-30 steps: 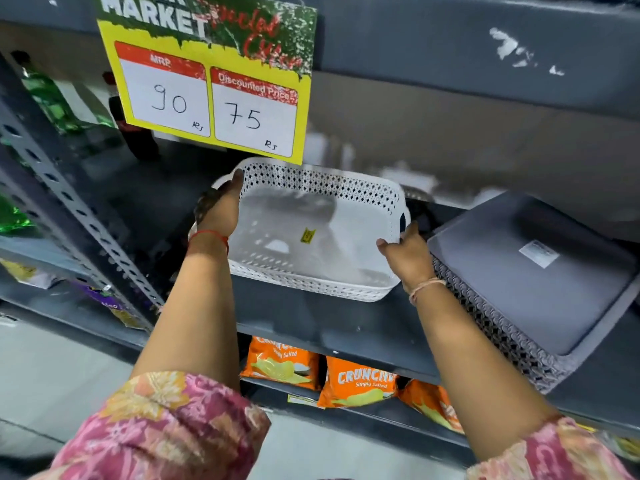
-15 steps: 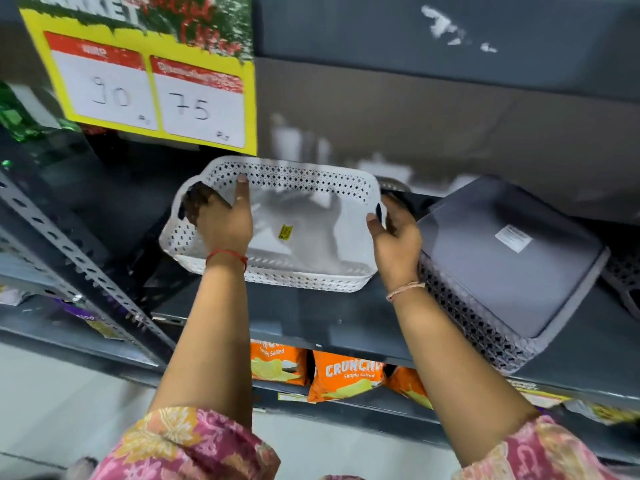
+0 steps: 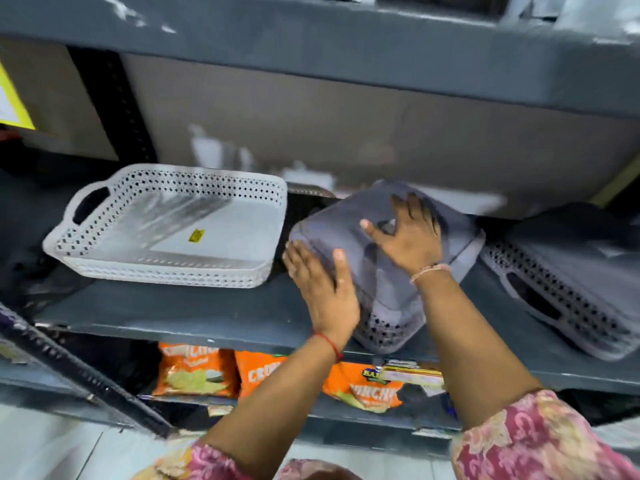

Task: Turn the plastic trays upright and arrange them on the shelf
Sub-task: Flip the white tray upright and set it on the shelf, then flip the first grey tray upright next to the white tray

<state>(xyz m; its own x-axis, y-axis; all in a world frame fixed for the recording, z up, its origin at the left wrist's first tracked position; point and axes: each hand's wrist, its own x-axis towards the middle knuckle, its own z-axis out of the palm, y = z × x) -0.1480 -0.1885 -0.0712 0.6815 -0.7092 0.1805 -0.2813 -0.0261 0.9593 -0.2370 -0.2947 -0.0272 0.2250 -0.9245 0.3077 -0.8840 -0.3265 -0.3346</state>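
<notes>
Your hands rest on an upside-down grey tray at the centre of the grey shelf, its flat base facing up and tilted toward you. Your left hand lies flat on the tray's 8 o'clock corner, fingers spread and not closed around anything. Your right hand presses its open palm on the base toward 1 o'clock, fingers splayed apart. At 9 o'clock from this tray, close beside it but not touching, a white tray sits upright on the same shelf, a small yellow sticker on its floor. At 3 o'clock lies another grey tray, also overturned, its perforated wall and handle slot toward you. On the shelf below, at 6 o'clock, orange snack packs lie in a row. Motion blur softens the right edge.
</notes>
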